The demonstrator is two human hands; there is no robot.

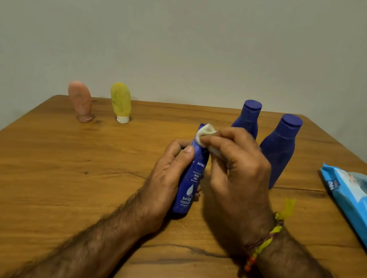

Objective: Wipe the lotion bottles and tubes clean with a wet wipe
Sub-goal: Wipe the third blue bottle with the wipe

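The left hand is wrapped around the Nivea bottle, standing it on the tabletop just in front of two blue bottles. The right hand pinches a wipe against the Nivea bottle's top. Likely risk: a hard rub up there could tip the bottle out of the left hand's grip, or the right hand's knuckles could knock over the blue bottles just behind it. The pink tube and yellow tube, well to the left of the Nivea bottle, and the wipe pack, to its right, look safe
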